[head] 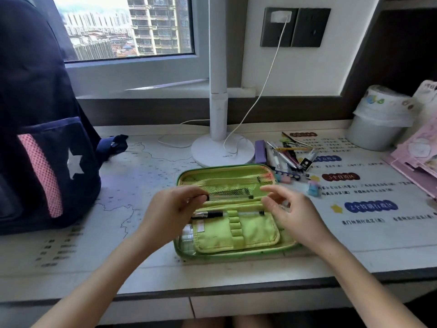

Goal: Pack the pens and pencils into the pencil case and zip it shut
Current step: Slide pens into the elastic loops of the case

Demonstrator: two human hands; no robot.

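Note:
The green pencil case (236,250) lies open on the desk in front of me. A black and clear pen (212,213) is tucked under an elastic loop on its inner flap. A slim grey pen (231,197) lies across the case's middle fold, and my left hand (172,209) pinches its dark left end. My right hand (293,214) hovers over the case's right side with its fingers spread, holding nothing. A loose pile of pens and pencils (290,155) lies on the desk behind the case to the right.
A white lamp base (222,150) and its cable stand just behind the case. A dark backpack (35,138) fills the left side. A purple block (260,151), small erasers (313,189), a white bin (378,124) and pink items (416,157) are on the right.

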